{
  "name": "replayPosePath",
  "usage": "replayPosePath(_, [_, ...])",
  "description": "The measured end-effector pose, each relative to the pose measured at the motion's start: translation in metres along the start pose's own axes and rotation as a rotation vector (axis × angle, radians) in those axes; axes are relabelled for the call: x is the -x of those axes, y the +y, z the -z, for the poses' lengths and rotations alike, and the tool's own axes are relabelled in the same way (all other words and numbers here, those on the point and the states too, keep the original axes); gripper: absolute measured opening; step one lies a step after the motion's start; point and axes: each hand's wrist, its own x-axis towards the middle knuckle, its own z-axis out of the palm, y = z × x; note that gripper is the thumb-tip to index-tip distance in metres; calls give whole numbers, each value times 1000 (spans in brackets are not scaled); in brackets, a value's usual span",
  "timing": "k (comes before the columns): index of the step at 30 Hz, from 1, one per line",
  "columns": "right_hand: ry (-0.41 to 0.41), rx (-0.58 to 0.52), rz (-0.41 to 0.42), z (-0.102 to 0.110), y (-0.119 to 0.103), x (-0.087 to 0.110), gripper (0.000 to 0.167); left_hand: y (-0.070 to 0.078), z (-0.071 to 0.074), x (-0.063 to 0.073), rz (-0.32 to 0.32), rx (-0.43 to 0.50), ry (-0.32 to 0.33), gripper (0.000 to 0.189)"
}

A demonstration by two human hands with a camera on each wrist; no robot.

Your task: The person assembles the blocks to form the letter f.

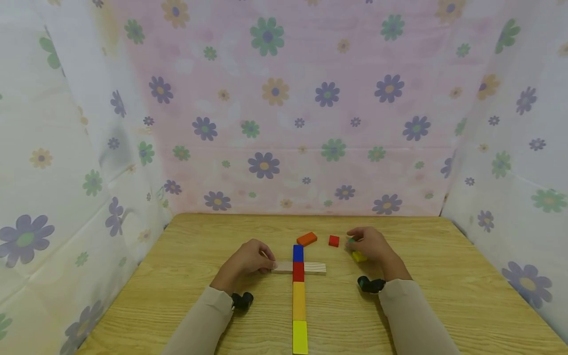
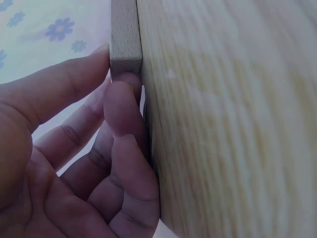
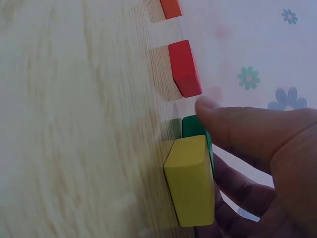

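My left hand [image 1: 253, 257] pinches the left end of a plain wooden strip [image 1: 315, 268], thumb along one side and fingertips at the end face [image 2: 126, 66]. The strip shows on both sides of a line of blocks: blue [image 1: 298, 253], red [image 1: 299, 271], orange-yellow [image 1: 299, 301] and bright yellow [image 1: 300, 337]. Over at the right, my right hand [image 1: 372, 245] holds a green block [image 3: 193, 126] between thumb and fingers. A yellow block [image 3: 190, 186] stands close against it and partly hides it in the right wrist view.
Behind the line lie an orange block [image 1: 307, 239] and a small red block [image 1: 334, 241], the red one left of my right hand. The wood-grain table [image 1: 213, 224] ends at a flowered cloth [image 1: 284, 123] at the back, with more cloth on both sides.
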Motion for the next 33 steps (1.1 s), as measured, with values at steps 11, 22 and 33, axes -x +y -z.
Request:
replayPosePath(11, [-43,37,-3,2,-3,-1,44,0,1,1,-1,7,-6,9])
replayPosePath(22, [-133,78,-5,10,-14,9,46,2,2,2,-10,5,-13,10])
replayPosePath(33, [-177,136,84,3,-28,8,66,0,2,1,-13,2,-9,9])
